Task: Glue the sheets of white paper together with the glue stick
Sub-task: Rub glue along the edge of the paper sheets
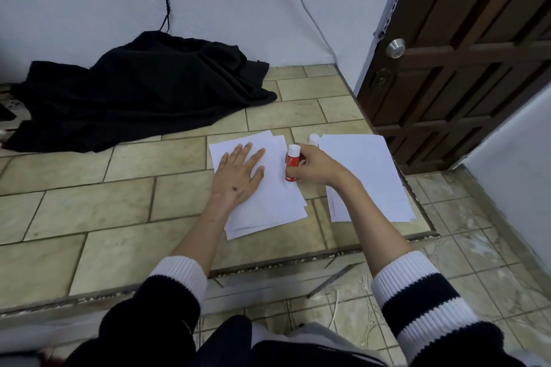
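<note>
**tilefloor_tom:** Ok so how would you do this step properly? Far left there's a black cloth (140, 89) heaped on the tiled ledge (89, 202), well clear of everything. Then the left hand (238, 171) lies flat, fingers spread, pressing down the left stack of white sheets (268, 208). It's gripping nothing, just pinning.

**gluegal:** That flat palm is the right idea, I'd keep it there so the top sheet can't skate. The right hand (313, 168) is wrapped around the red glue stick (292, 164), which stands upright with its lower end down at the right edge of that stack. Looks to me like the glue is going along that edge. I'd run it in one steady line, light pressure, so the paper doesn't wrinkle or drag.

**tilefloor_tom:** Is that white thing on top of the stick a cap or its knob?

**gluegal:** Can't tell from here. There's a small white cap-like thing (314, 138) just behind the hand, though.

**tilefloor_tom:** And to the right?

**gluegal:** A second stack of sheets (369, 176), just beside the right wrist, close to the ledge's edge. A careless sleeve could nudge those off. The brown door (462, 53) further right is out of the way.
</note>
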